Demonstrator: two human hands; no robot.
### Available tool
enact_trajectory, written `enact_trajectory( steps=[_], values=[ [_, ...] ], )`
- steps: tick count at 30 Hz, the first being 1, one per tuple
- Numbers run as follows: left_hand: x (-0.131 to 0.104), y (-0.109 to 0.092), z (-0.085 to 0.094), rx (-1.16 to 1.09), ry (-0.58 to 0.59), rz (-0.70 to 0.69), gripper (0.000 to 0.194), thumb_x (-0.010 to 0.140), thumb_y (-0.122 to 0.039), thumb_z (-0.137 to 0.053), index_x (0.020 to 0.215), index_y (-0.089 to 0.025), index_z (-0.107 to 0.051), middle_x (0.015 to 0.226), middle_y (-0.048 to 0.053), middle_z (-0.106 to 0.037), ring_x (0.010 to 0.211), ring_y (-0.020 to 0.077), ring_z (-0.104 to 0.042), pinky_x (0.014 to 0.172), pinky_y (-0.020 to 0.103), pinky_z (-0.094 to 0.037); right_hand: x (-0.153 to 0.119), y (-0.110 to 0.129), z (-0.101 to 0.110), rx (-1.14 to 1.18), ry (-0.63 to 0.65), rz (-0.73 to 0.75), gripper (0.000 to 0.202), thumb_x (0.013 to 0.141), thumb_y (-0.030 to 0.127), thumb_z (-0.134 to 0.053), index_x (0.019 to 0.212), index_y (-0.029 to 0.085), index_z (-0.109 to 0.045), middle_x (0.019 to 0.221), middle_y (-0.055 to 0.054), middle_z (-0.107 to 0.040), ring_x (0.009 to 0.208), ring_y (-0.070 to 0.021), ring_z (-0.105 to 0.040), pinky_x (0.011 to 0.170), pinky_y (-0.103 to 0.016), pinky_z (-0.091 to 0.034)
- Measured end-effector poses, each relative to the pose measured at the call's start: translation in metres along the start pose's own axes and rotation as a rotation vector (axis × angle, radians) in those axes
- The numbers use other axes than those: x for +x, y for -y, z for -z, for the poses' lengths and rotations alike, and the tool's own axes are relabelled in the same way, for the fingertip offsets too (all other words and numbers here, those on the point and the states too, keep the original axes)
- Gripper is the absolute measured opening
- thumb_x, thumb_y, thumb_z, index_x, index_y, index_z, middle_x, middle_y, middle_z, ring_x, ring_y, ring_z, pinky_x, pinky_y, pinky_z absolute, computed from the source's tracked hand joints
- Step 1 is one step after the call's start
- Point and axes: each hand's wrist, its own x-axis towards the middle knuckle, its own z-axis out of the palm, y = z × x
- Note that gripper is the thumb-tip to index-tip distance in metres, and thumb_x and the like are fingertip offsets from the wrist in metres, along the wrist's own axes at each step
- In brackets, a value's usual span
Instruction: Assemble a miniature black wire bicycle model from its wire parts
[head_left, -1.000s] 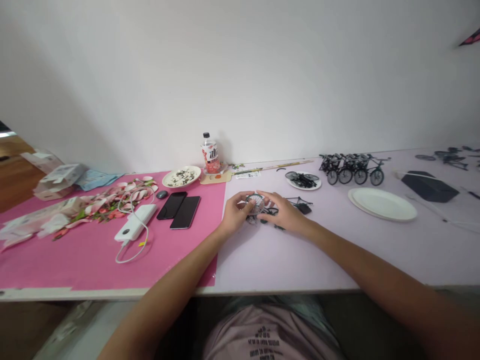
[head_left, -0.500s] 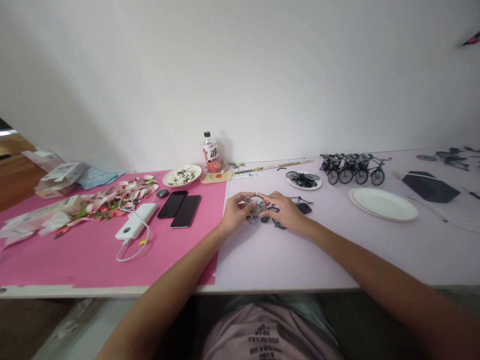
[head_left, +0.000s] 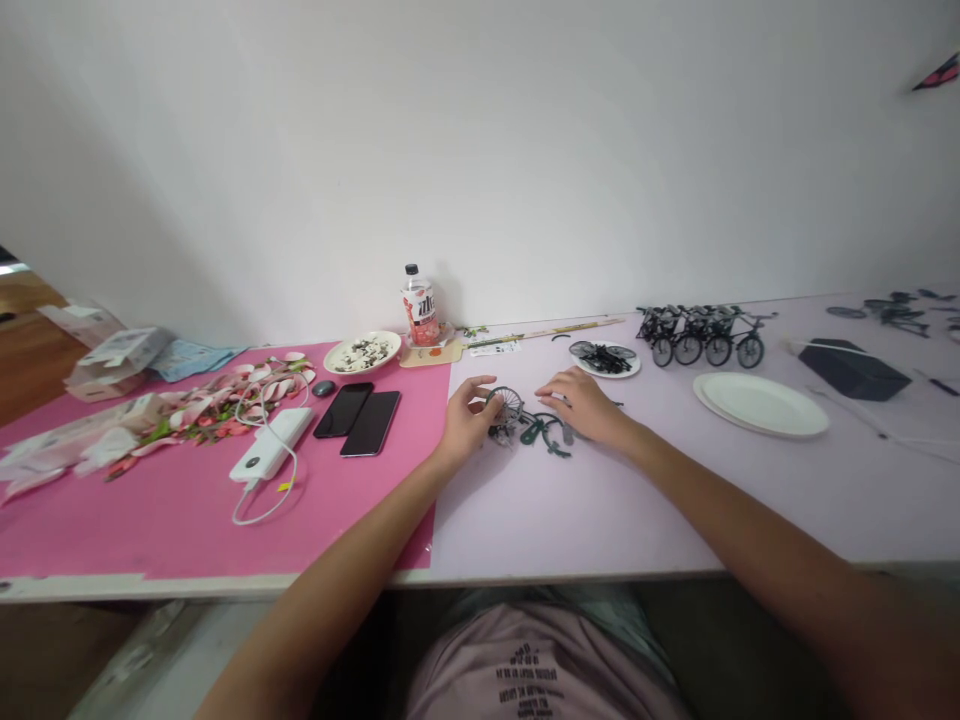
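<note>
A small dark toy bicycle wheel [head_left: 510, 403] stands tilted between the thumb and fingers of my left hand [head_left: 466, 422], low over the lilac part of the table. Just to its right lie loose bicycle parts, among them a dark green piece [head_left: 532, 433] and a curved black piece [head_left: 558, 442]. Above and beside these parts is my right hand [head_left: 583, 404], its fingers bent and a little apart, with nothing visible in them. It partly covers some dark parts under the palm.
Behind my right hand, a plate [head_left: 630, 371] bears black wheels and parts. Several assembled toy bicycles [head_left: 705, 338] stand by the wall. White plates [head_left: 787, 405] and a dark block [head_left: 853, 368] lie rightward. Leftward are phones [head_left: 371, 423], a power bank [head_left: 270, 445], flowers and a bottle [head_left: 421, 312].
My right hand has let go of the wheel and moved right, away from my left hand. The wheel stays in my left hand, now in fuller view.
</note>
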Motion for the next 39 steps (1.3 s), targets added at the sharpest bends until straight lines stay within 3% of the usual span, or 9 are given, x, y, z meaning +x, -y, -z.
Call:
enact_trajectory(
  steps=[4,10,14,19,25,39],
  values=[
    [-0.001,0.0,0.0,0.034,0.035,0.021,0.044,0.083,-0.047,-0.079,0.113,-0.015,-0.07,0.089,0.004,-0.07,0.072,0.0157,-0.072,0.067,0.027,-0.061,-0.003,-0.004,-0.001,-0.119,0.112,-0.027,0.017,0.096,0.032,-0.069,0.092,0.026,-0.084,0.099,-0.008,-0.079,0.101,-0.03,-0.058,0.092,-0.044,-0.043],
    [-0.002,-0.002,-0.003,0.067,0.021,0.049,0.032,0.082,-0.036,-0.078,0.106,-0.015,-0.07,0.093,0.006,-0.072,0.068,0.0149,-0.071,0.058,0.023,-0.054,0.0,0.002,-0.004,-0.14,0.126,-0.053,0.016,0.092,0.022,-0.069,0.082,0.023,-0.081,0.091,-0.009,-0.079,0.098,-0.0306,-0.057,0.084,-0.042,-0.042],
    [-0.002,-0.002,-0.003,0.092,0.011,0.058,0.021,0.08,-0.024,-0.074,0.098,-0.016,-0.066,0.092,0.003,-0.068,0.065,0.0114,-0.068,0.052,0.019,-0.049,0.001,0.009,-0.006,-0.06,0.029,-0.121,0.013,0.089,0.02,-0.068,0.079,0.022,-0.076,0.087,-0.009,-0.076,0.097,-0.0292,-0.061,0.086,-0.042,-0.045],
    [-0.002,0.0,-0.002,0.12,0.034,0.034,0.016,0.08,-0.019,-0.068,0.095,-0.016,-0.064,0.093,0.002,-0.066,0.067,0.0104,-0.067,0.058,0.019,-0.052,-0.001,0.022,-0.007,0.264,-0.132,-0.243,0.013,0.092,0.032,-0.066,0.092,0.023,-0.076,0.096,-0.007,-0.074,0.092,-0.0238,-0.068,0.086,-0.039,-0.052],
    [-0.004,-0.001,-0.002,0.176,0.081,0.009,0.016,0.082,-0.018,-0.068,0.097,-0.016,-0.068,0.094,0.003,-0.07,0.066,0.0101,-0.066,0.057,0.019,-0.051,-0.004,0.035,-0.011,0.517,-0.169,-0.254,0.024,0.089,0.047,-0.072,0.099,0.027,-0.081,0.1,-0.006,-0.076,0.092,-0.0243,-0.07,0.086,-0.04,-0.057],
    [-0.007,-0.004,-0.004,0.185,0.114,-0.027,0.012,0.083,-0.022,-0.073,0.094,-0.016,-0.07,0.093,0.004,-0.071,0.063,0.0094,-0.064,0.056,0.02,-0.052,-0.006,0.036,-0.014,0.51,-0.21,-0.267,0.027,0.087,0.049,-0.075,0.097,0.025,-0.083,0.098,-0.007,-0.077,0.092,-0.0242,-0.07,0.086,-0.039,-0.056]
  ],
)
